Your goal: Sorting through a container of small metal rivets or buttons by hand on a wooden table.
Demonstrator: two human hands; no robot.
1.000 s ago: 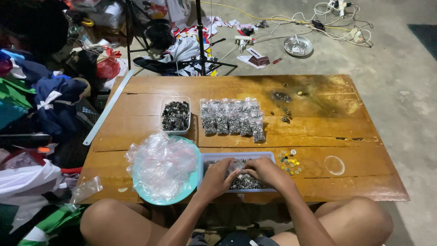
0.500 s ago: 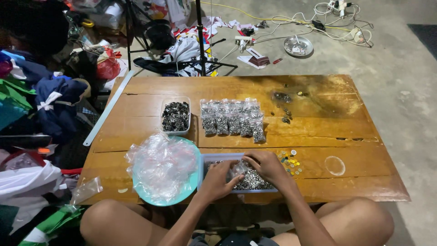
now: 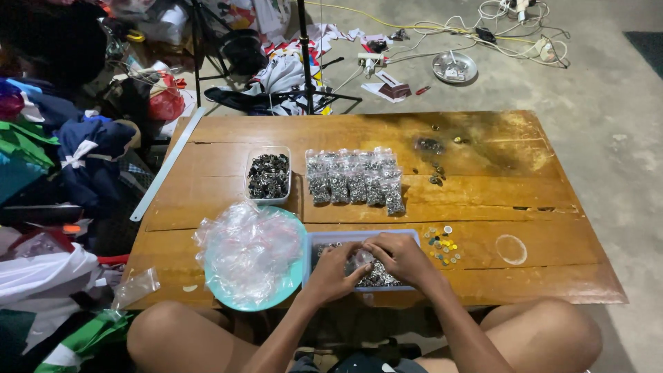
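Note:
Both of my hands are over a shallow pale-blue tray (image 3: 324,238) of small metal parts at the near edge of the wooden table (image 3: 483,193). My left hand (image 3: 333,273) and my right hand (image 3: 400,257) meet above the tray and pinch a small clear bag of metal parts (image 3: 360,262) between their fingers. A turquoise plate (image 3: 293,276) heaped with empty clear plastic bags (image 3: 248,252) sits just left of the tray.
A row of filled clear bags (image 3: 356,179) lies mid-table beside a clear tub of dark metal parts (image 3: 268,175). Small coloured discs (image 3: 440,243) and a clear ring (image 3: 511,249) lie right of the tray. Clothes and bags pile up on the floor at left; cables lie beyond the table.
My hands have shifted slightly inside the tray, the right hand coming closer to the left over the small bag. Nothing else on the table has moved.

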